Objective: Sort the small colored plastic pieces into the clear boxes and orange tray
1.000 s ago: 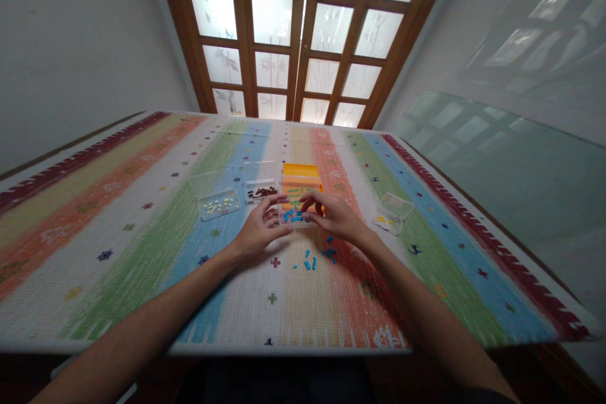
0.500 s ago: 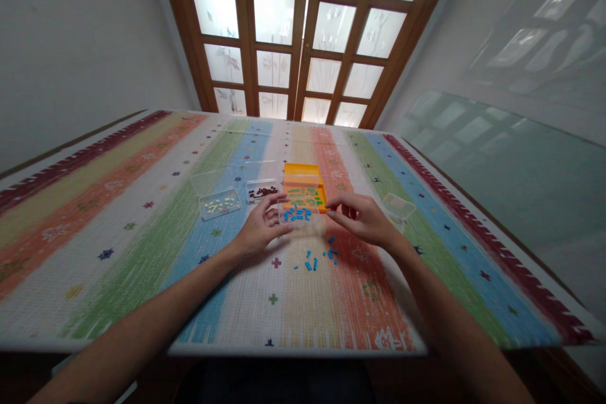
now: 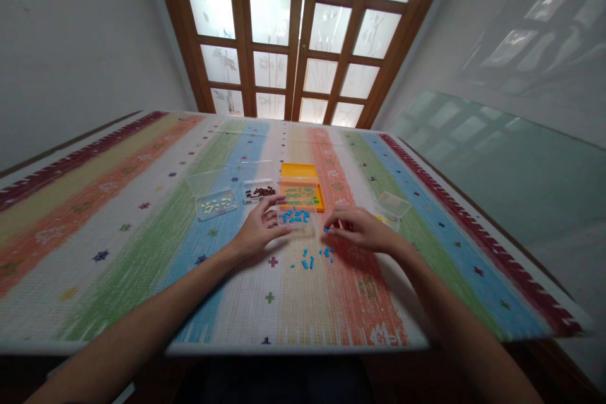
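Observation:
My left hand (image 3: 258, 228) is closed on the left side of a clear plastic box (image 3: 303, 231), thumb in front and fingers behind. Inside the box lie many small blue pieces (image 3: 296, 216), too small to name more exactly. My right hand (image 3: 362, 228) is just right of the box, its thumb and forefinger pinched on one blue piece (image 3: 326, 230) above the cloth. Several loose blue pieces (image 3: 308, 261) are scattered on the tablecloth in front of the box.
Behind the box sits an orange case (image 3: 299, 170) with green pieces (image 3: 299, 193). To the left stand lidded clear boxes of dark brown pieces (image 3: 263, 192) and pale pieces (image 3: 218, 206). Right of my right hand is another clear box (image 3: 394, 203) with yellow pieces. Striped tablecloth (image 3: 156, 252) covers the table.
My right hand has come down toward the near side and now pinches a blue piece that was lying on the cloth. My left hand stays on the box. The view has shifted slightly.

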Action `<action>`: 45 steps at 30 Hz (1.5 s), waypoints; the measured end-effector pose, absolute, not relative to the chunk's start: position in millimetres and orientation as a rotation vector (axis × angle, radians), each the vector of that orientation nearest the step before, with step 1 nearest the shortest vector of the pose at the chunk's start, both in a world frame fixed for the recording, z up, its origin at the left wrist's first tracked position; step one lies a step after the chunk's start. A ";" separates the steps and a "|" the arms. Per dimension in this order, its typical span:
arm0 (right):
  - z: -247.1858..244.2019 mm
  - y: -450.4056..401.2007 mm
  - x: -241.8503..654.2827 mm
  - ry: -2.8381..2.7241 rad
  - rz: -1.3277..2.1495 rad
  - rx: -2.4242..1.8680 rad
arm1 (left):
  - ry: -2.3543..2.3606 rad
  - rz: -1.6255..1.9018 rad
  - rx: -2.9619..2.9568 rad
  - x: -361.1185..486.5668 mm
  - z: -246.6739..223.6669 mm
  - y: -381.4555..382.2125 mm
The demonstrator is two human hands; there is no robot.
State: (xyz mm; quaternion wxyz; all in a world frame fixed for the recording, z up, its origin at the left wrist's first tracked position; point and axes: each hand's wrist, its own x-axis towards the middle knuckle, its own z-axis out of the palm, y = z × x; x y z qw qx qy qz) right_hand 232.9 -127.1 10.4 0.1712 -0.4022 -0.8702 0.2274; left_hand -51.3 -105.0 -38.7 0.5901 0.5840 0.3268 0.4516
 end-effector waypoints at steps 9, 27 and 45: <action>23.3 -103.2 194.1 -2.420 0.337 -1.333 | 0.724 1.051 1.336 -51.3 -38.9 -105.8; -1.4 -128.1 234.4 -2.293 0.421 -1.311 | 0.752 1.045 1.291 -51.8 -44.3 -102.4; -30.1 -153.1 242.6 -2.509 0.679 -1.153 | 0.764 1.040 1.314 -50.4 -42.3 -104.2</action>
